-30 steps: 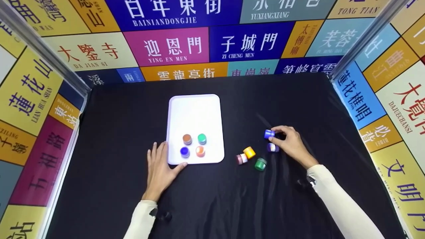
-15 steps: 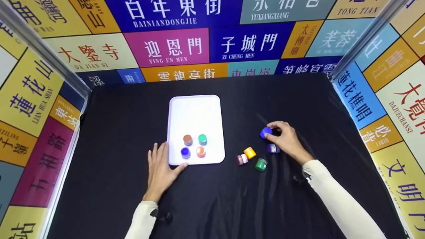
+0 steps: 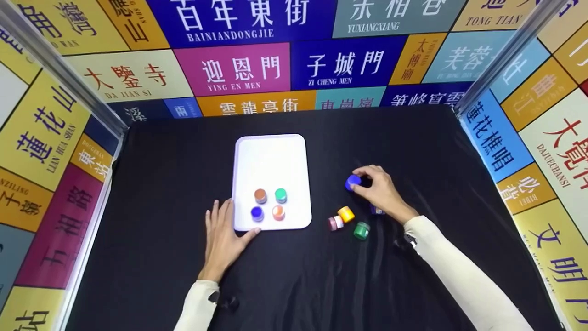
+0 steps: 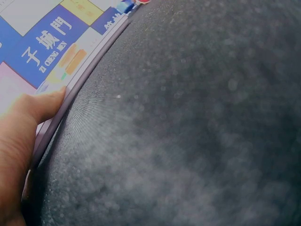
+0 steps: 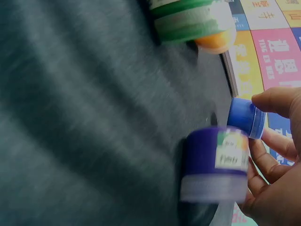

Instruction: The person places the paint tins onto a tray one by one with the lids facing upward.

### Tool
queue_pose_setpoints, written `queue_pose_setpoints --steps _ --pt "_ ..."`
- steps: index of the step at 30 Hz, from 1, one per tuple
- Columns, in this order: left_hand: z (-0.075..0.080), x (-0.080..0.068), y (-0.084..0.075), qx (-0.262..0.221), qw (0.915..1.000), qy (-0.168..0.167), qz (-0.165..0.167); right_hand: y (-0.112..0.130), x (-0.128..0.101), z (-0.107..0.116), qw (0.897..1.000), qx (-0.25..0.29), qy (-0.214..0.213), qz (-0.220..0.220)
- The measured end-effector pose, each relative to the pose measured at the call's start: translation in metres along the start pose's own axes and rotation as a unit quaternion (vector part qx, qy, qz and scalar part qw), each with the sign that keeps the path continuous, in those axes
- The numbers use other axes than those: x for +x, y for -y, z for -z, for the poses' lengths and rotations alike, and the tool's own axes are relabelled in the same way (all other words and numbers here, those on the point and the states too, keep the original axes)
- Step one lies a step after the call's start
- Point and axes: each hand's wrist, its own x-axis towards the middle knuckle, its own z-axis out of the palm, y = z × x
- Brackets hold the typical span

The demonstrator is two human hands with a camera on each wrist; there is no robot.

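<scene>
My right hand (image 3: 380,189) pinches a small blue paint pot (image 3: 352,183) between thumb and fingers, right of the white tray (image 3: 271,161). The right wrist view shows this grip too, with a purple paint pot (image 5: 202,153) lying close by, mostly hidden under the hand in the head view. At the tray's near left corner rests my left hand (image 3: 224,248), fingers extended along the side and thumb on the front rim. Near the tray's front stand a brown pot (image 3: 260,195), a green pot (image 3: 280,195), a dark blue pot (image 3: 257,213) and an orange pot (image 3: 278,212).
On the black cloth (image 3: 294,280), between tray and right forearm, lie a yellow pot (image 3: 346,214), a dark red pot (image 3: 335,223) and a dark green pot (image 3: 361,230). Walls with coloured lettered panels (image 3: 232,69) enclose the table at the back and sides.
My right hand has lifted the blue pot away from beside the purple one and carried it left toward the tray. The left hand has stayed at the tray's corner.
</scene>
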Motion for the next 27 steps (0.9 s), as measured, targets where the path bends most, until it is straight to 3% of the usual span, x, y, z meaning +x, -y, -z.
queue_pose_setpoints --steps 27 --pt "-0.001 0.002 0.0 0.001 1.0 -0.009 -0.004 0.05 0.042 -0.045 0.995 -0.001 0.057 0.086"
